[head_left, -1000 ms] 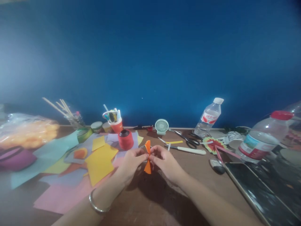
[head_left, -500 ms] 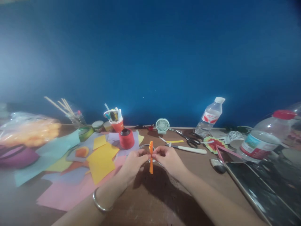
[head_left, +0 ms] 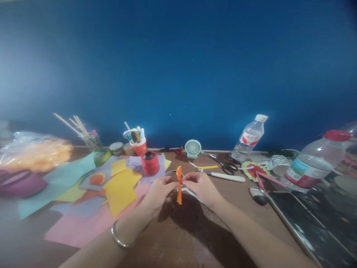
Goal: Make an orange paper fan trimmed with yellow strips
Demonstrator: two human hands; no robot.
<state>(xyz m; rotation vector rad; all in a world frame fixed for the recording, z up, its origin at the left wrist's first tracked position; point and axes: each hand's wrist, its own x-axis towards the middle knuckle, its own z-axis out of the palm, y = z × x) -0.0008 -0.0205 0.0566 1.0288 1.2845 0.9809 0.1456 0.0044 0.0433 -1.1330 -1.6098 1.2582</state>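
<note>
Between my two hands a narrow orange folded paper piece [head_left: 179, 195] stands upright, pinched near its middle. My left hand [head_left: 161, 191] grips it from the left with thumb and forefinger. From the right, the closed fingertips of my right hand [head_left: 199, 186] meet at the same spot. A thin white strip [head_left: 191, 193] shows below my right fingers. Behind the hands lies part of a grey ring-shaped item, mostly hidden.
Coloured paper sheets [head_left: 121, 190] and a red thread spool [head_left: 150, 163] lie left. Behind are a cup of tools [head_left: 139, 147], small fan [head_left: 193, 148], scissors [head_left: 229, 168] and white-handled knife [head_left: 228, 177]. Bottles [head_left: 249, 137] and a phone [head_left: 304, 223] are at right.
The orange piece has turned slightly and its folds look narrower. Both hands stay at nearly the same place, and more of the white strip shows under my right hand.
</note>
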